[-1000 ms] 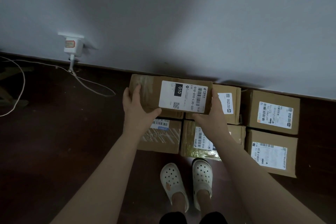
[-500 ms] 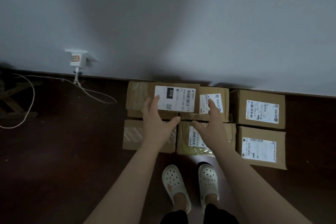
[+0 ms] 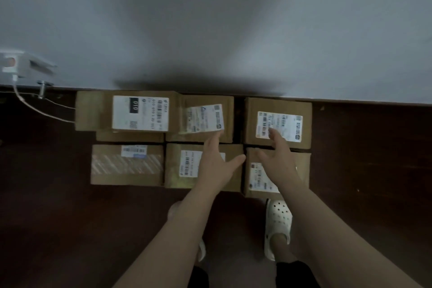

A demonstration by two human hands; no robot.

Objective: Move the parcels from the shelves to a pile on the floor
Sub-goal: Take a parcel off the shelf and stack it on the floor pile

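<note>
Seven parcels (image 3: 126, 111), two empty hands (image 3: 215, 166) (image 3: 278, 163)

This is looking like a plain storeroom for mail. Brown cardboard parcels (image 3: 127, 166) are lying in two rows on the dark floor (image 3: 46, 194), with the far row sitting right by a bare white wall (image 3: 210, 18). White labels (image 3: 140, 113) with bar codes are sticking on their tops. At the far left a white plug (image 3: 14, 64) is sitting in the wall, its thin cord (image 3: 46, 112) trailing across the floor.
</note>
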